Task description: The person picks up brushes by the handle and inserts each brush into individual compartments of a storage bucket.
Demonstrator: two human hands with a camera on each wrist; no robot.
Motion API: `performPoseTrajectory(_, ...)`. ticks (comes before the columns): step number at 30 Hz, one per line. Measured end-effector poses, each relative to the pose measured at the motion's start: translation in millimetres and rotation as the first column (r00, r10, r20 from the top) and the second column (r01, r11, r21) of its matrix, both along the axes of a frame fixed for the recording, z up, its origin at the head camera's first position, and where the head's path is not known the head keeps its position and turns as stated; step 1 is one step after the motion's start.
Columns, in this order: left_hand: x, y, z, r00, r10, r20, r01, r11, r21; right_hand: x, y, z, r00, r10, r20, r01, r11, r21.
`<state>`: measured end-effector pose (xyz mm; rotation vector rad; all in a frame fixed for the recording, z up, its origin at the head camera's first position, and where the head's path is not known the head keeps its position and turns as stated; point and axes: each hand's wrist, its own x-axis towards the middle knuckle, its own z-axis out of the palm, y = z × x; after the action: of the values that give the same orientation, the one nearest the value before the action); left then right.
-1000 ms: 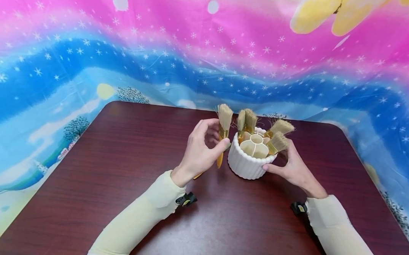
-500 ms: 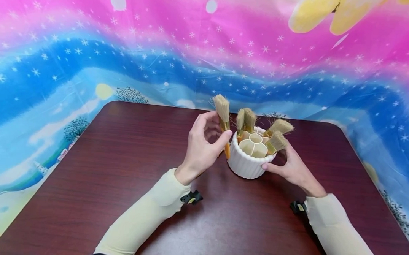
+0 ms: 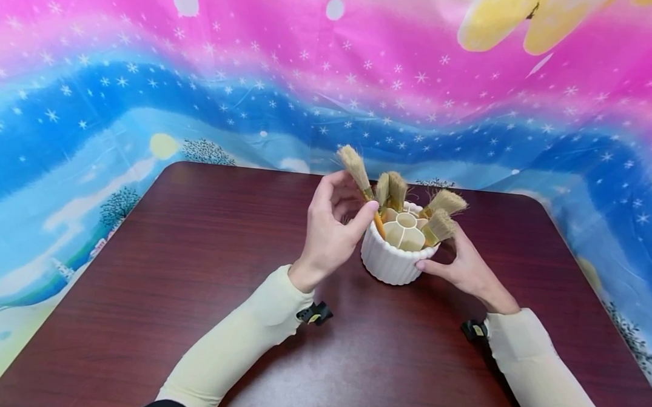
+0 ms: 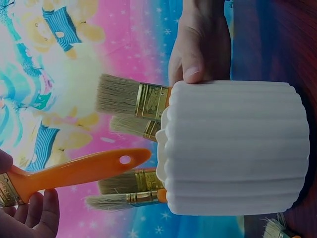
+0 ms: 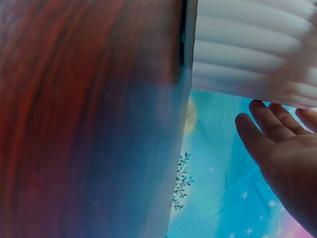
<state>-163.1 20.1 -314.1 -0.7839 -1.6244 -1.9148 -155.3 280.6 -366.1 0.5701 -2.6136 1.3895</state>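
Note:
My left hand [image 3: 333, 228] pinches a paintbrush [image 3: 354, 166] with pale bristles and an orange handle. Its bristles point up and tilt left; in the left wrist view the handle [image 4: 89, 168] points at the holder, its tip close above the rim. The holder is a white ribbed round pot [image 3: 391, 264] with a petal-shaped divider [image 3: 406, 220]. Several brushes stand in it, bristles up: a pair [image 3: 393, 189] at the back left and another pair [image 3: 443, 213] at the right. My right hand [image 3: 467, 267] holds the pot's right side, thumb in front, fingertips [image 5: 242, 121] against the wall.
Another brush [image 4: 275, 229] lies on the dark wooden table [image 3: 221, 235] beyond the pot in the left wrist view, mostly hidden by my left hand in the head view. A patterned pink and blue cloth [image 3: 288, 74] hangs behind the table.
My left hand has moved right with the paintbrush, which now tilts left, its handle end shifting from beside the pot to over its left rim. The right hand has stayed on the pot.

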Motion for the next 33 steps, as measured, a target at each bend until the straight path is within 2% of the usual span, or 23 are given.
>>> performPoseTrajectory(4,-1.7,3.6,-0.3,1.0,-0.004,-0.003,0.004,1.0,0.009,0.3,0.1,0.6,1.0,0.008,-0.003,-0.008,1.0,-0.006)
performPoseTrajectory(11,-4.2,11.1,-4.6,0.999,-0.015,0.041,0.015,1.0,0.013,-17.8,17.2,-27.0,1.0,0.023,-0.012,-0.023,0.999,-0.039)
performPoseTrajectory(21,11.5,13.2,5.9,0.994,-0.04,0.102,0.038,0.999,0.02,-7.1,5.8,-9.0,0.999,0.036,-0.02,-0.036,0.999,-0.039)
performPoseTrajectory(33,9.7,18.5,-5.8,0.991,-0.061,0.116,0.063,0.998,-0.011,-18.4,18.2,-28.5,1.0,0.025,-0.015,-0.025,0.999,-0.041)
